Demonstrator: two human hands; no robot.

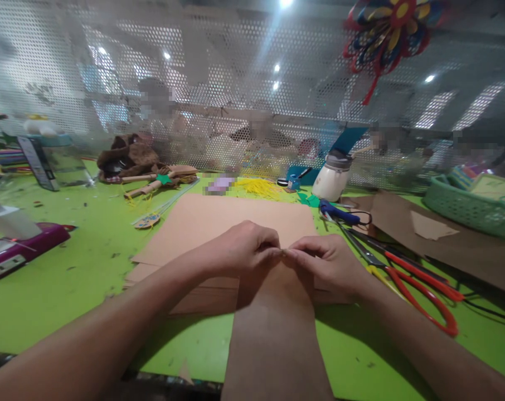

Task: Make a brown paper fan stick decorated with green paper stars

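Note:
A long strip of brown paper [277, 340] runs from the bottom of the view up to my two hands. My left hand [252, 245] pinches its far edge between thumb and fingers. Right beside it my right hand [325, 259] pinches the same edge, the two sets of fingertips almost meeting. Whether the edge is folded or rolled there, I cannot make out. Under and behind my hands lies a stack of light brown paper sheets [219, 214] on the green table [89, 301].
Red-handled scissors [423, 295] and a blue glue gun [340, 213] lie at right, near dark brown paper [394, 223] and a green basket [465, 209]. A white jar [331, 178] stands behind. At left are a purple power strip [47, 248] and a brown cloth bundle [129, 156].

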